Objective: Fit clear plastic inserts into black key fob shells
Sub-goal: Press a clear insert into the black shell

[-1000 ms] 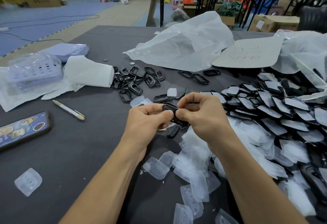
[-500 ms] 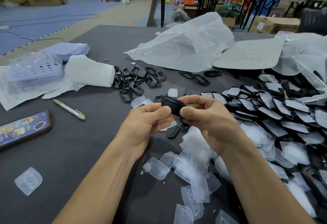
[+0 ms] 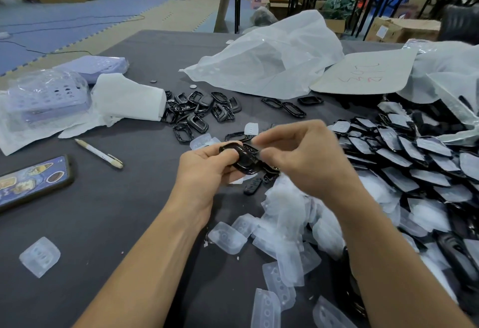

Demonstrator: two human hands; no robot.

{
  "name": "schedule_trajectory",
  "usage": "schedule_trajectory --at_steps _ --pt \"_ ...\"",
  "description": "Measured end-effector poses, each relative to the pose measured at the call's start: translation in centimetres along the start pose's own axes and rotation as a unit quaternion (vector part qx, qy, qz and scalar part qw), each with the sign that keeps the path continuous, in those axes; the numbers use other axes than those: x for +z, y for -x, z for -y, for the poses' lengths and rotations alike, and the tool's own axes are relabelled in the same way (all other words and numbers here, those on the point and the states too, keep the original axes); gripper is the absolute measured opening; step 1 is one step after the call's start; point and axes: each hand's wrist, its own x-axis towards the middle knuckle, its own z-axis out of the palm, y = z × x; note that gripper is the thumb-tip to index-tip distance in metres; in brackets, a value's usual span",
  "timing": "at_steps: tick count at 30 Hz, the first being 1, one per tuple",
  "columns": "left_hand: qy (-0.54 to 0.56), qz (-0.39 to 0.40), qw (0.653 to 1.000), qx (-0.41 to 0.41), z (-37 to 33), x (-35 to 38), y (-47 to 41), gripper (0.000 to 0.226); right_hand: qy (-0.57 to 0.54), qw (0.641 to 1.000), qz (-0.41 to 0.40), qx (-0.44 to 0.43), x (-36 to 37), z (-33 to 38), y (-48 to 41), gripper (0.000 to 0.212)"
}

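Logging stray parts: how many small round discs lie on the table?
2. A dark disc lies just beyond the folded white paper; a pale disc lies right of it, just in front of the clear plastic bag. Others may be hidden under the bag.

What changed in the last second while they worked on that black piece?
The left hand and right hand kept hold of the black shell but turned it, so more of it shows between them. The pen, phone and pile of clear inserts stayed put.
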Motion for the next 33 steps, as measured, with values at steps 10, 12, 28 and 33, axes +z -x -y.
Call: schedule_trajectory --at_steps 10,12,28,33 --pt "-0.065 -0.004 0.998 0.019 0.2 -0.1 -0.7 0.033 0.25 0.953 0.118 0.122 -0.9 -1.2 -0.6 0.028" --pt "-0.07 -0.012 0.997 0.027 0.4 -0.2 -0.7 0.035 0.265 0.945 0.143 0.125 -0.7 -1.3 -0.5 0.028" --pt "-0.067 0.002 0.997 0.043 0.9 0.1 -0.7 0.032 0.304 0.925 0.194 0.119 -0.7 -1.2 -0.8 0.026" --pt "-0.045 0.006 0.999 0.021 0.9 0.0 -0.7 0.03 0.322 0.905 0.249 0.124 -0.6 -0.7 -0.2 0.027"
